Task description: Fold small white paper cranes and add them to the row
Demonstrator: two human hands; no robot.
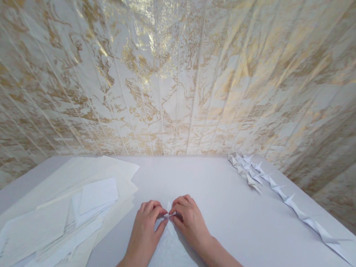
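Observation:
A small folded piece of white paper (169, 227) is pinched between my two hands, low in the middle of the head view. My left hand (149, 223) grips its left side between thumb and fingers. From the right, my right hand (188, 219) pinches the same piece, its fingertips almost meeting those of the left. A narrow point of the paper sticks up between the hands. Part of the fold is hidden behind my fingers. Below it lies a pale, slightly wrinkled sheet (173, 259).
Loose papers (37, 233), some printed, overlap on larger cream sheets (114, 167) at the left. Rows of folded paper cranes (279, 191) line the table's right side. A white table (175, 174) ends at a gold-patterned curtain (175, 88).

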